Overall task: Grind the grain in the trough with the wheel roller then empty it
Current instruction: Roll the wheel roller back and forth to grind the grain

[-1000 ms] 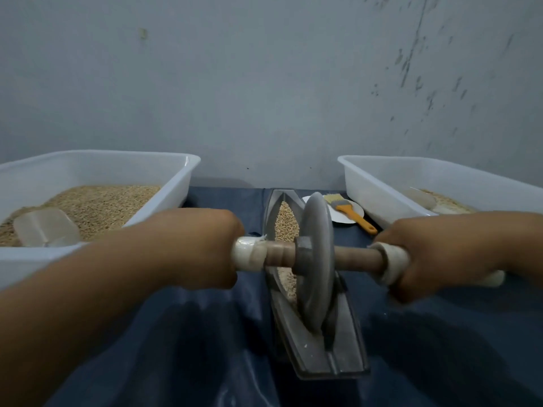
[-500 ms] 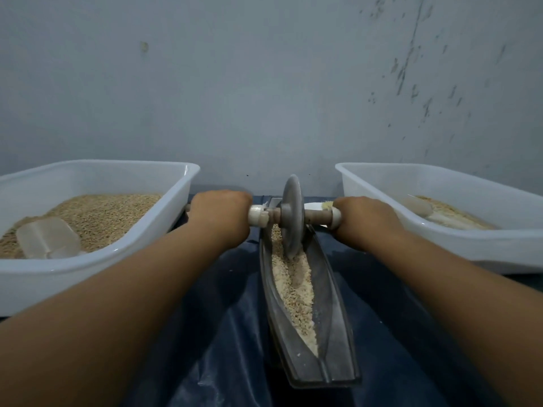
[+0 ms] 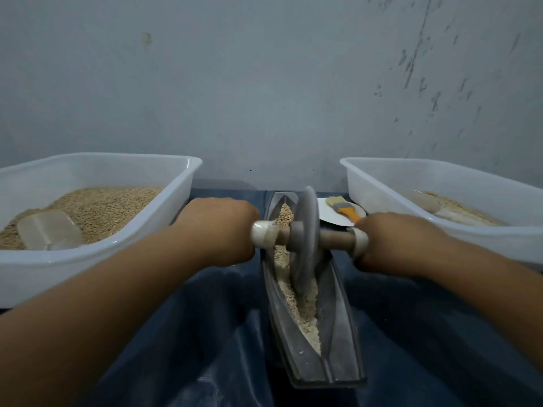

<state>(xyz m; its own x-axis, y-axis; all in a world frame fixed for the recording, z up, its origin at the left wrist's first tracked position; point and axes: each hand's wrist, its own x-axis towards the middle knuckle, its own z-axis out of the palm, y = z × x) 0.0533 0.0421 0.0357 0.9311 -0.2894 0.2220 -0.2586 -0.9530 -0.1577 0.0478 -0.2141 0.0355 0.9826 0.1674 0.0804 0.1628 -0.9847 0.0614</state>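
Note:
A long grey boat-shaped trough [image 3: 338,333] lies on the dark blue cloth, running away from me. Pale crushed grain [image 3: 305,306] fills its groove, with whole grain at the far end. The grey wheel roller [image 3: 305,239] stands upright in the groove around the trough's far half. A wooden axle passes through the wheel, with pale tape at both ends. My left hand [image 3: 217,230] grips the left end of the axle. On the other end my right hand [image 3: 393,242] curls around the handle.
A white tub [image 3: 117,245] at the left holds whole grain and a clear scoop [image 3: 48,230]. Another white tub [image 3: 440,230] at the right holds some ground grain. A white plate [image 3: 332,214] with an orange-handled brush [image 3: 342,207] sits behind the roller. A grey wall stands close behind.
The wheel went from the near end of the trough to the far end, and has now come back partway toward me. Both hands stayed on the axle.

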